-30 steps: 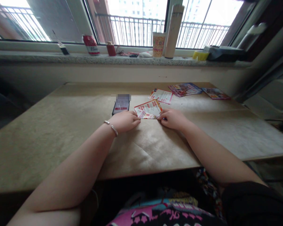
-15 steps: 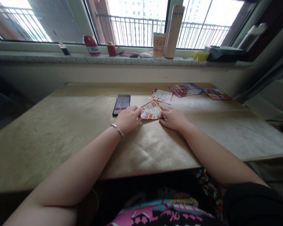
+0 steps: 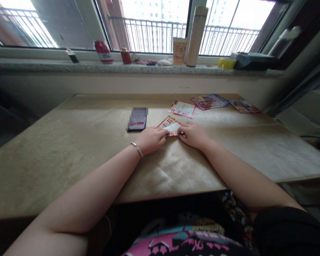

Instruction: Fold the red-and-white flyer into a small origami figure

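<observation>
A printed paper flyer with an orange edge lies on the table between my hands, its near part bent up along the near edge. My left hand is closed on the flyer's left near side, fingers on the paper. At the right near corner, my right hand has its fingers curled onto the same flyer. Just beyond it, more white and pink flyers lie flat. A dark phone rests to the left of my left hand.
Colourful leaflets lie at the back right, with another small pile beside them. Along the stone windowsill stand a red can, a patterned cup and a tall tan flask.
My left hand has slid right and slightly nearer along the flyer, away from the phone. The flyer's near part is now bent up, covering some print. The right hand has shifted slightly left.
</observation>
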{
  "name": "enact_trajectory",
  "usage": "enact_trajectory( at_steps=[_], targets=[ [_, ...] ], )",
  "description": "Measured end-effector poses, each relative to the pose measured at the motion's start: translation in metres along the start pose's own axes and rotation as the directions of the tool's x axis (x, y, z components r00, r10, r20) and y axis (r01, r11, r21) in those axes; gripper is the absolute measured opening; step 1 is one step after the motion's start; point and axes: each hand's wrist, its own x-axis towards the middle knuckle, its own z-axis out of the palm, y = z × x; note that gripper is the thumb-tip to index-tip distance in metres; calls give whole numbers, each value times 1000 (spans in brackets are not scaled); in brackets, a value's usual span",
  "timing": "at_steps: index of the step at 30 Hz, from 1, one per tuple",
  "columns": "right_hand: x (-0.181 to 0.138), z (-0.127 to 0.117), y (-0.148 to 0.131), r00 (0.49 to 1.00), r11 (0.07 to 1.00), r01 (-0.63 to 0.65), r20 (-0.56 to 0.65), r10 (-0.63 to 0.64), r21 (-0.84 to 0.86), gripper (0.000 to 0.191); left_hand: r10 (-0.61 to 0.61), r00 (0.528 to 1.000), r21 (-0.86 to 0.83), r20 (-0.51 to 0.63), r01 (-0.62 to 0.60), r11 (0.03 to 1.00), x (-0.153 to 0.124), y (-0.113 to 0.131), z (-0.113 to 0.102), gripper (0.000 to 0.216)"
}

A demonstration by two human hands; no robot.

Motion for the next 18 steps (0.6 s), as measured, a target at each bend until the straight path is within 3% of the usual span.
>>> enact_trajectory(
  at_steps=[8, 12, 18],
  targets=[
    [1, 1, -10, 993, 999, 10, -116, -5, 42, 17, 53, 994, 64, -93, -47, 997, 1, 1, 3, 33],
    [1, 2, -15, 982, 989, -17, -186, 45, 147, 13, 40, 981, 136, -188, -15, 991, 2, 6, 4, 33],
    [3, 6, -21, 971, 941, 3, -225, 77, 338, 7, -5, 968, 85, -251, 27, 996, 0, 11, 5, 29]
  ],
)
